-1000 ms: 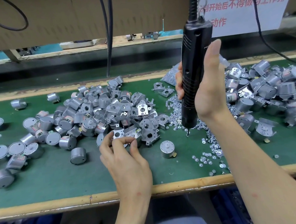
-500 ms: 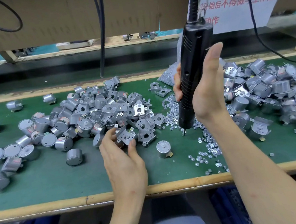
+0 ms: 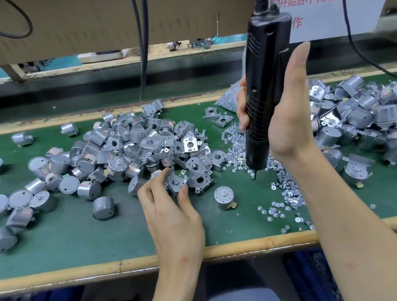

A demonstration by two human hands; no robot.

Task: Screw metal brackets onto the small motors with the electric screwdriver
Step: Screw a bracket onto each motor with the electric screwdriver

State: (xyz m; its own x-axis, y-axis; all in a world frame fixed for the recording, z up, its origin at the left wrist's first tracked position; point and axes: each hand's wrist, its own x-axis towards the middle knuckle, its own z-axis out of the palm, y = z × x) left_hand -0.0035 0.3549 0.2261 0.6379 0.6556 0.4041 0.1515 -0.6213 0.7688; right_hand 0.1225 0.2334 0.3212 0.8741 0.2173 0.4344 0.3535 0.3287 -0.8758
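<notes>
Over the last second the left hand (image 3: 172, 216) has drawn one bracket (image 3: 175, 182) off the near edge of the pile and tipped it up. It now pinches the bracket between thumb and fingertips at the centre of the frame. The right hand (image 3: 290, 126) is wrapped round the one electric screwdriver (image 3: 265, 74), held upright at centre right with the thumb straight along the body. Its bit points down over the spill of screws (image 3: 236, 151), which are too many to count. One motor (image 3: 224, 196) stands alone, shaft up, between the two hands on the green mat (image 3: 67, 237). There are two heaps of motors and brackets, one at centre left (image 3: 143, 144) and one at right (image 3: 360, 113). Two loose brackets (image 3: 216, 117) lie at upper centre.
</notes>
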